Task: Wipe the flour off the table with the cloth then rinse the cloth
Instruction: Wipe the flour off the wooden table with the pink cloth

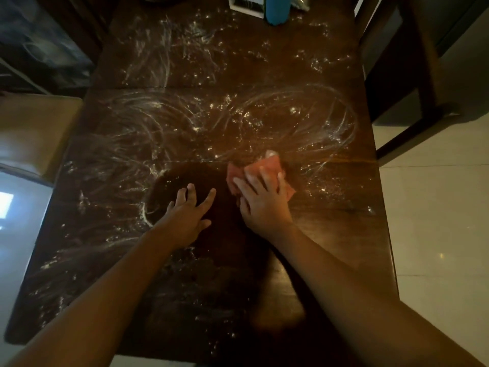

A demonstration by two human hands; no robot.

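orange cloth [267,173] lies flat on the dark wood surface [330,234], right of centre, w/ a pale lump of flour at its far edge. right hand [262,205] presses down on it, fingers [264,178] spread flat over the cloth, not curled round it. left hand [188,215] sits just beside, palm down on bare wood, fingers splayed, holding nothing. the patch around both hands is dark & clean, a curved white ridge at its left edge. flour [158,120] in swirls & specks covers the rest of the surface, thickest mid & far side. blue bottle [276,9] & a white-edged box [246,5] at the far end. chair [34,128] on the left, pale tile floor [436,207] on the right.
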